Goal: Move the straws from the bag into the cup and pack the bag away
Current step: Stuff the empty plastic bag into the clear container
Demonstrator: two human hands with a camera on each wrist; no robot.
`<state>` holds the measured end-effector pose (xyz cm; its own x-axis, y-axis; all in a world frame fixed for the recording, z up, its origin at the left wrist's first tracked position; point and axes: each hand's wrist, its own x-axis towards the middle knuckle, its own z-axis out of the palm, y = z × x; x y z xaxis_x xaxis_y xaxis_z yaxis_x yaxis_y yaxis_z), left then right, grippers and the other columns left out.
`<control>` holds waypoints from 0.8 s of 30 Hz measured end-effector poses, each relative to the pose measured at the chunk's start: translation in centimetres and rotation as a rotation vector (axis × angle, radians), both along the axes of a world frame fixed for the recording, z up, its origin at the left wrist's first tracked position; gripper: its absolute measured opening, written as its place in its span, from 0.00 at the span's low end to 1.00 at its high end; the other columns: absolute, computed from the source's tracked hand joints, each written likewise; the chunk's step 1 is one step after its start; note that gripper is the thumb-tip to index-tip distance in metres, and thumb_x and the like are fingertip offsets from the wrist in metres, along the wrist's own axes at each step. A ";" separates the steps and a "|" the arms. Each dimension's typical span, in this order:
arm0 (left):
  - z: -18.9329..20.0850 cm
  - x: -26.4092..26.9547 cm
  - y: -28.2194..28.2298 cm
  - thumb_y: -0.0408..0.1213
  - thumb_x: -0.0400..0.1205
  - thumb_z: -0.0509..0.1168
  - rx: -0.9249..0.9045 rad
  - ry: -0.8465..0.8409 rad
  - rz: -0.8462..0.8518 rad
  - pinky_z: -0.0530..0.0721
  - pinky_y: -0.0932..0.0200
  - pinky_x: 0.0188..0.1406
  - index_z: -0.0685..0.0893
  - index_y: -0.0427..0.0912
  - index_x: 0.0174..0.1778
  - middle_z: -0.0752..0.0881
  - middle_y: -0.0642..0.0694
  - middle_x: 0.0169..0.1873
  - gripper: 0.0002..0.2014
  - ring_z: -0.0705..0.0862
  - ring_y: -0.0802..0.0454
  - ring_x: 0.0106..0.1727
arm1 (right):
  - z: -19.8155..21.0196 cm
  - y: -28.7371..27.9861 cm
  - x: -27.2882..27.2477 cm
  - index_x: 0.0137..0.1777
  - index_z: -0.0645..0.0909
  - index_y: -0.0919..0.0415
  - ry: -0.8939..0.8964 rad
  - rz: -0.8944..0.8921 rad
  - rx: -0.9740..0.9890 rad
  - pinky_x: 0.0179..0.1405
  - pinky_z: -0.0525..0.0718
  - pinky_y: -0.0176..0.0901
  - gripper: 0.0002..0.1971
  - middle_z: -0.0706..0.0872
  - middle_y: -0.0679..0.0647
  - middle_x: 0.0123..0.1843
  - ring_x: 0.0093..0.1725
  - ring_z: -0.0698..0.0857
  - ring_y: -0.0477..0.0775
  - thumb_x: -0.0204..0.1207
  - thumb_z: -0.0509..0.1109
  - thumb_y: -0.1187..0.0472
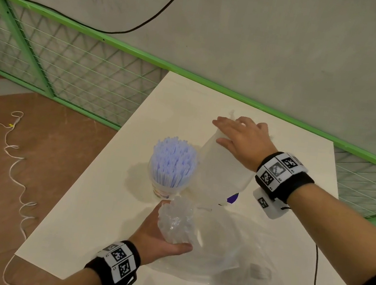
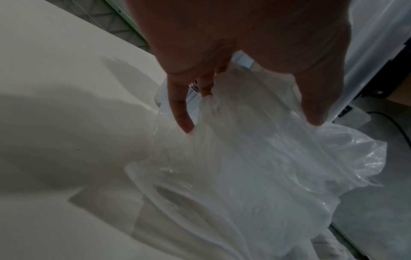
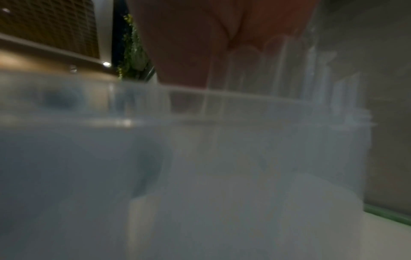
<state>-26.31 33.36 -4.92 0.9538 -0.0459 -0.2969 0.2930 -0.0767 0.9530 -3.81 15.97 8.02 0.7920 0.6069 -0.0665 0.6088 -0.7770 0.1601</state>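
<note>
A clear cup stands on the white table, packed with upright pale lilac straws. Just in front of it my left hand grips the crumpled clear plastic bag, thumb on the near side. In the left wrist view the hand pinches the bunched bag, which trails down onto the table. My right hand holds the upper edge of a tilted translucent box right of the cup. The right wrist view is blurred: palm against the box's wall.
More clear plastic spreads over the near right of the table. A black cable hangs off the right edge. A green mesh fence runs behind the table, and a white cord lies on the brown floor at left.
</note>
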 end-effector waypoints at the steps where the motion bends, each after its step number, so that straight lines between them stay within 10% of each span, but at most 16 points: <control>1: 0.0 0.0 0.0 0.37 0.61 0.86 0.000 0.001 -0.002 0.78 0.77 0.54 0.76 0.47 0.70 0.86 0.55 0.59 0.41 0.85 0.66 0.59 | -0.4 -0.1 -0.3 0.85 0.52 0.40 -0.008 0.015 -0.059 0.67 0.64 0.62 0.30 0.57 0.38 0.86 0.81 0.63 0.60 0.84 0.40 0.36; 5: 0.2 -0.1 -0.1 0.33 0.63 0.85 -0.014 0.012 -0.008 0.78 0.78 0.51 0.75 0.46 0.70 0.86 0.54 0.58 0.40 0.85 0.68 0.56 | 0.5 -0.5 -1.5 0.85 0.51 0.39 -0.031 0.025 -0.014 0.75 0.51 0.72 0.33 0.48 0.42 0.88 0.86 0.46 0.63 0.81 0.36 0.32; 8: 0.4 -0.2 -0.1 0.32 0.62 0.86 -0.028 0.008 -0.020 0.79 0.77 0.50 0.75 0.45 0.70 0.86 0.54 0.57 0.40 0.84 0.68 0.56 | 2.4 -0.1 -4.9 0.80 0.68 0.46 -0.079 0.128 0.334 0.71 0.61 0.65 0.25 0.65 0.46 0.84 0.83 0.60 0.56 0.84 0.50 0.43; 15: 0.4 -0.1 -0.2 0.44 0.53 0.89 -0.071 -0.043 0.000 0.83 0.61 0.59 0.73 0.46 0.69 0.85 0.50 0.60 0.48 0.85 0.54 0.63 | 0.3 -1.3 -17.0 0.80 0.66 0.55 0.635 0.144 0.781 0.67 0.69 0.27 0.38 0.72 0.45 0.74 0.71 0.74 0.43 0.71 0.78 0.57; 24: 1.5 -0.4 -0.8 0.34 0.56 0.84 -0.157 -0.135 0.026 0.86 0.55 0.52 0.73 0.41 0.60 0.86 0.48 0.52 0.39 0.88 0.47 0.54 | -4.0 -0.1 -20.4 0.71 0.78 0.52 0.373 -0.027 1.050 0.63 0.75 0.30 0.31 0.85 0.42 0.60 0.62 0.82 0.40 0.67 0.81 0.64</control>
